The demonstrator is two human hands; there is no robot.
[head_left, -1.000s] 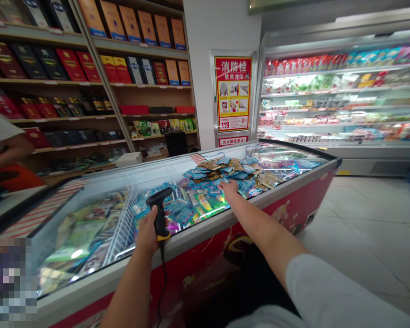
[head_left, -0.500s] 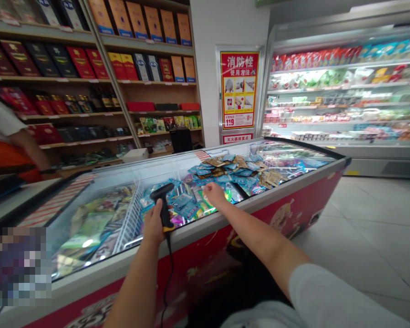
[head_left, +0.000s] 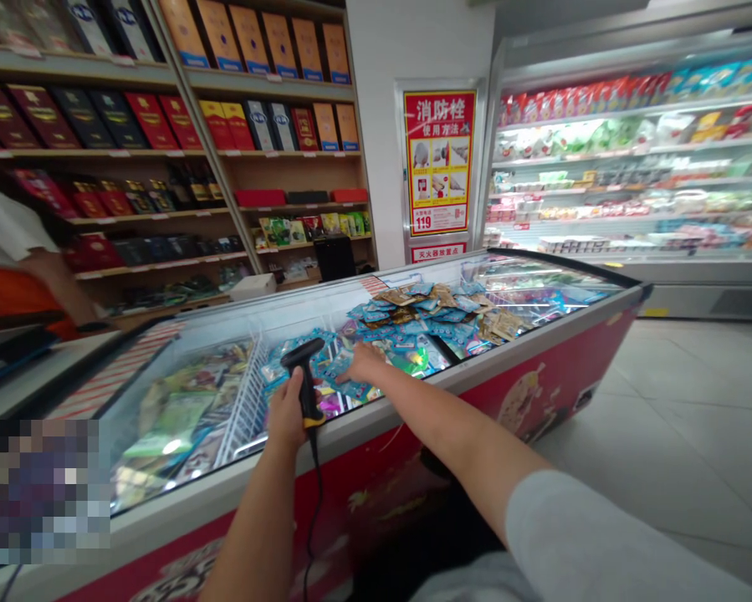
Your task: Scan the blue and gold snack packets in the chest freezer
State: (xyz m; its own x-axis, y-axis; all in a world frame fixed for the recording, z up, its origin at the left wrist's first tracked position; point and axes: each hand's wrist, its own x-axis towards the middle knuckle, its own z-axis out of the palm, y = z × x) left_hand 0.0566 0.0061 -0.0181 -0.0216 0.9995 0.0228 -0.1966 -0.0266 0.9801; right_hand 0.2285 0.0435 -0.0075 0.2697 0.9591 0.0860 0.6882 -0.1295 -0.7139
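Head view: the left hand [head_left: 288,410] has its grip closed round the scanner [head_left: 306,380], whose cord [head_left: 316,493] hangs down the front of the freezer [head_left: 570,359]. The right hand [head_left: 365,365] is just beside the scanner, fingers lowered to the blue packets [head_left: 334,366] at the freezer's top; whether it holds one cannot be told. The heap [head_left: 435,313] lies farther off, towards the right. Judgement: a light pinch on one packet's edge suits best, with the scanner steady, the cord free and neighbouring packets undisturbed.
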